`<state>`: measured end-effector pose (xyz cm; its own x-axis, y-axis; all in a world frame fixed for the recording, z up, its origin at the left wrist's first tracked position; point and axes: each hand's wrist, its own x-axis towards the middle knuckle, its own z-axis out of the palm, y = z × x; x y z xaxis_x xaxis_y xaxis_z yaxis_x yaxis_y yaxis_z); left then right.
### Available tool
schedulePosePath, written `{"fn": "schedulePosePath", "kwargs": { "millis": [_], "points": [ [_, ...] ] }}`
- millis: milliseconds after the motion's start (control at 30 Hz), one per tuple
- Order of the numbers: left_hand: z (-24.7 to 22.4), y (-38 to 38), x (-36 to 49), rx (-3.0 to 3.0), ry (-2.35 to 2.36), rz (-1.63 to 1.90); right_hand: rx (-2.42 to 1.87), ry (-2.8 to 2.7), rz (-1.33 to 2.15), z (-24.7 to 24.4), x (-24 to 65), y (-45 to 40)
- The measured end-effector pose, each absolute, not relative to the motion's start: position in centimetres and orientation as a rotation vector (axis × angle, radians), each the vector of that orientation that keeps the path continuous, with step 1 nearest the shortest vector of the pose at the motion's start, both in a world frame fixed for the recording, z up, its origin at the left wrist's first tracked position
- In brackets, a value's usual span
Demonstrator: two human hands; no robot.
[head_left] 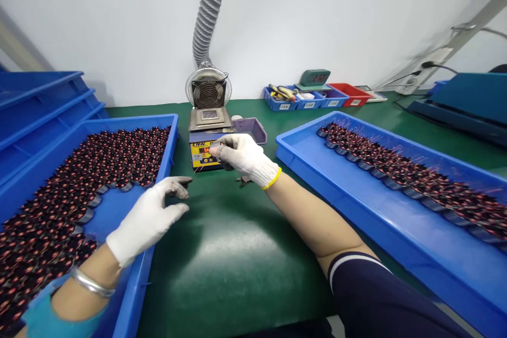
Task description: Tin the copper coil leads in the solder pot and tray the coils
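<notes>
My left hand (pixel 148 216), in a white glove with darkened fingertips, is open and holds nothing. Its fingers are spread over the right rim of the left blue tray, beside many small round metal parts (pixel 122 150) with black and copper-coloured tops. My right hand (pixel 243 157), in a white knit glove with a yellow cuff, is closed in a pinch around a small round part with thin wires. Most of that part is hidden by the fingers. This hand is in front of a yellow-fronted solder pot (pixel 198 161) with a lit display.
A fan (pixel 208 94) with a grey duct hose (pixel 212 5) stands behind the pot. At right, a blue tray (pixel 317 161) has rows of wired parts (pixel 396 169). Small bins (pixel 281 104) and a clock (pixel 315 77) line the wall. Stacked blue trays (pixel 43 111) stand left.
</notes>
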<state>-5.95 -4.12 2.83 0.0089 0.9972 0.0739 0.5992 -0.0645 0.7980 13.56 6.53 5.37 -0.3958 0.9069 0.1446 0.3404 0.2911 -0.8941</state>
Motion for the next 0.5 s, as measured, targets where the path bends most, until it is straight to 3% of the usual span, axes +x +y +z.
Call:
{"fn": "schedulePosePath", "kwargs": {
  "millis": [300,500],
  "points": [
    [2.3,-4.3,-5.0,2.034,1.983,1.279,-1.203,-1.945,0.959,5.8,13.2,6.1],
    [2.4,-4.4,-4.7,2.257,1.976,1.25,-1.195,-2.025,0.888,6.2,12.0,4.1]
  ]
}}
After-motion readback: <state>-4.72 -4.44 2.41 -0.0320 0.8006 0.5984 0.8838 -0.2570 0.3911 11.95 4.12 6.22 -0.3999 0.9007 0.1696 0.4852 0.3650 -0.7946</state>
